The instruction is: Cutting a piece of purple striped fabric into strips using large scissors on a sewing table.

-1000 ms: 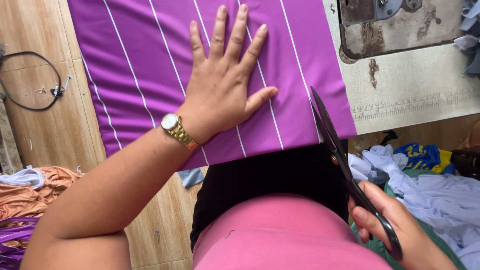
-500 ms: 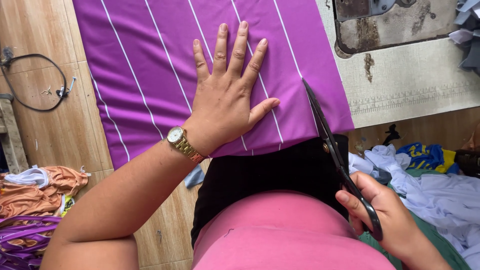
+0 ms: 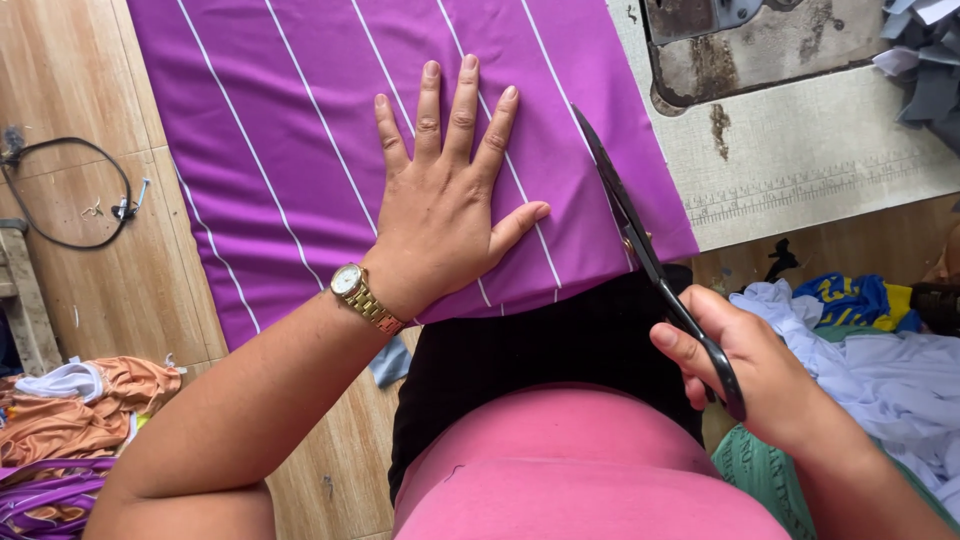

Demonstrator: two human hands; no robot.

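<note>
At the far left edge, on the wooden table (image 3: 70, 90): a black cable (image 3: 62, 190) looped in an arc, with a small metal piece beside it. Below, at the lower left: a heap of orange cloth (image 3: 85, 420) with a white piece on top, and purple striped cloth (image 3: 45, 495) under it.

Centre left to centre: purple fabric with thin white stripes (image 3: 300, 130), spread flat on the table, its near edge hanging toward the person's lap. Left hand (image 3: 445, 215): flat on the fabric, palm down, fingers spread, thumb out to the right; grips nothing, presses the cloth. Gold wristwatch (image 3: 362, 295) on that wrist.

Centre right: black scissors (image 3: 650, 255), blades pointing away from the person and lying along the right edge of the purple fabric; whether the blades are parted cannot be told. Right hand (image 3: 750, 365): closed around the scissor handles, below and right of the fabric's corner, well apart from the left hand.

Upper right: worn metal plate (image 3: 760, 50) set into a pale, scuffed table surface (image 3: 820, 150) with a printed ruler strip. Far upper right: grey cloth scraps (image 3: 925, 60). Lower right: pile of pale blue cloth (image 3: 890, 370), with a blue and yellow garment (image 3: 855, 298) on it.
</note>
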